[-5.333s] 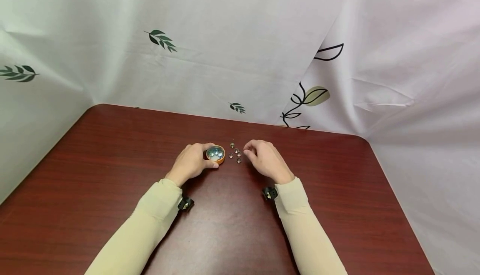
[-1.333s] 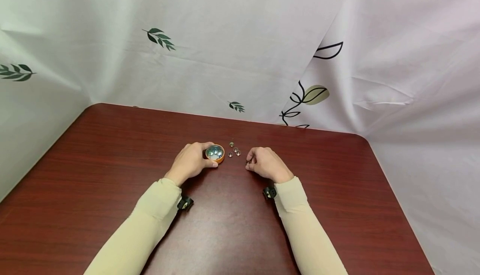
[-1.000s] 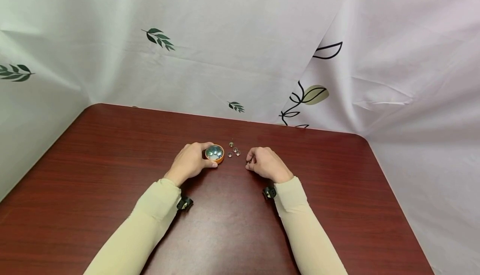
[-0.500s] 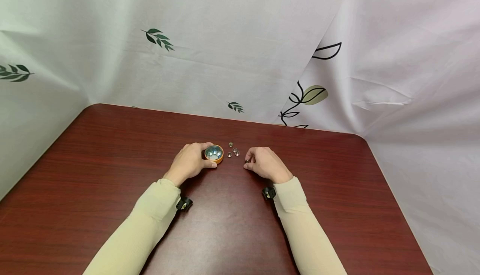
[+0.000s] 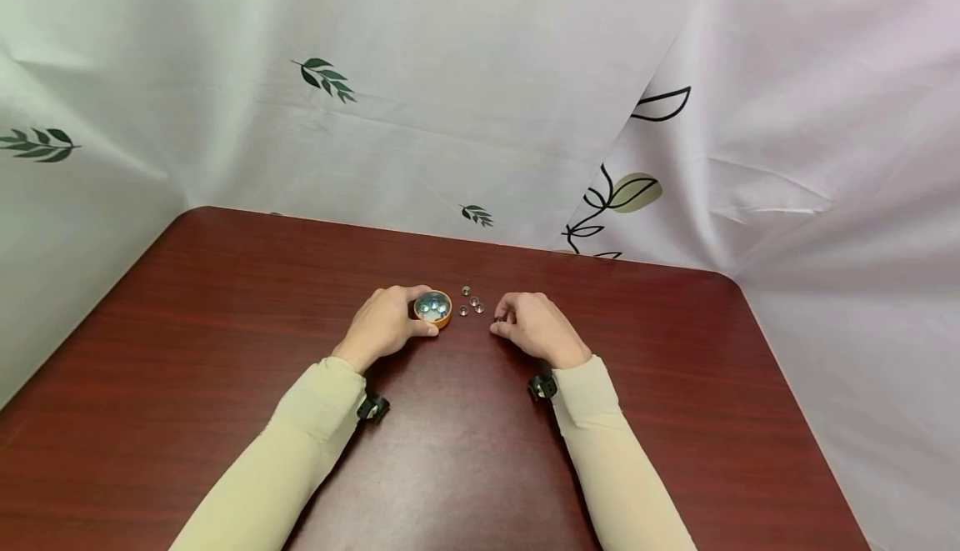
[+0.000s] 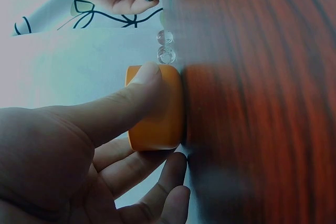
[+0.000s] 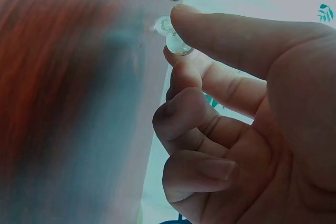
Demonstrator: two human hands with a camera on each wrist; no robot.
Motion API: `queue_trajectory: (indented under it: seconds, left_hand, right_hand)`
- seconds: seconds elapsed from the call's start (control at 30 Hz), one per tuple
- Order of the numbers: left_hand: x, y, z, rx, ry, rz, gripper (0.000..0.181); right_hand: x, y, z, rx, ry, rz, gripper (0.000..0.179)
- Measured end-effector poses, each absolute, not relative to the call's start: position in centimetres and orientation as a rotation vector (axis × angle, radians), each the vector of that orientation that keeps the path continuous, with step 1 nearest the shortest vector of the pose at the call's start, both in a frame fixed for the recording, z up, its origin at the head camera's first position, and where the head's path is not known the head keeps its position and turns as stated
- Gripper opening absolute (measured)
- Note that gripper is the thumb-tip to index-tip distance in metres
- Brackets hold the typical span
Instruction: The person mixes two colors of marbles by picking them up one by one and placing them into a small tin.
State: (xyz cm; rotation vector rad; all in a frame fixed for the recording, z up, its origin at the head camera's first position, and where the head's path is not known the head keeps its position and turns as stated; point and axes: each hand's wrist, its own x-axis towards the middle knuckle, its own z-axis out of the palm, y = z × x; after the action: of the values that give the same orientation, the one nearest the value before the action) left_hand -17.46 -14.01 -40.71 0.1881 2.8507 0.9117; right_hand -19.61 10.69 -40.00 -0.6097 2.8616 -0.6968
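Head view: a dark red, wood-grained table [image 5: 247, 301] is lying beneath both grips. The left grip [image 5: 381, 323], a bare hand, is clamping thumb and fingers around a small, round orange bowl [image 6: 167, 111] with a shiny interior, which is resting on the table. The right grip [image 5: 534, 326], also bare, is pinching a clear, glass-like marble [image 7: 179, 44], well apart from the bowl. Loose clear marbles [image 5: 479, 308] are lying between the grips.

The step in hand seems to be picking up a single marble while the left grip is steadying the bowl. The next move is probably calling for a firm pinch and, if heading toward the left grip, enough height to clear the loose marbles and the rim.

Counting down: one table, two grips, one bowl, five marbles outside it, one being pinched and four lying loose. Bright rounded shapes [image 5: 432, 306] are showing inside the bowl; whether these are marbles or reflections cannot be told.
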Motion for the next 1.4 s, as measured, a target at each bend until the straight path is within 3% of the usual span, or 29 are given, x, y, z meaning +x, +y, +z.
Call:
queue_trajectory:
  seconds: [1.4]
  left_hand:
    - [-17.5,-13.9,-40.6,0.171,2.837,0.915,0.064]
  right_hand:
    - [-19.4,8.0,-39.0,-0.711,2.883,-0.767,0.009]
